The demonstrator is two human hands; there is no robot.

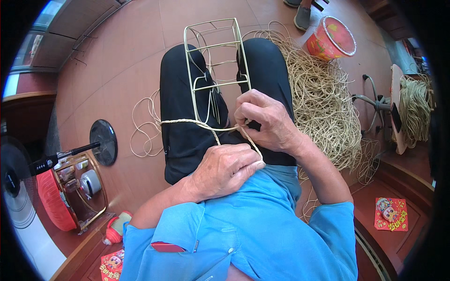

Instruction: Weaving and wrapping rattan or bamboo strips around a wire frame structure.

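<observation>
The red-brown floor (126, 61) takes up most of the space around the person. To the right of the thighs (269, 79) lies a wide, tangled pile (323, 107) of pale cord, so plenty of material seems to be left. A fan (44, 163) stands on the left; on the right, a hank (415, 110) of cord hangs over a stool (398, 93).

The wire frame (220, 85), long and box-like, stands out over the lap and between the knees, its near end at the hands. Its far end and long sides look bare. Cord shows only at the near end, where a twisted strand (180, 121) crosses the wire, so I judge the wrapping to be at an early stage: a first crossing or knot is being formed, with nearly all of the frame left to cover. How firmly the cord is fixed is hidden by the fingers.

The left hand (225, 168) is curled closed, back upward, with the strand at its thumb and forefinger. The right hand (267, 119) is narrowed to a pinch on the strand beside the frame's near edge.

As for print, a red bucket (326, 42) beyond the pile is patterned in yellow. Smaller than that, a red card (391, 214) at lower right bears a cartoon figure and yellow characters; another card (111, 267) at lower left looks alike, partly cut off. The fan's panel has pale marks too small to make out.
</observation>
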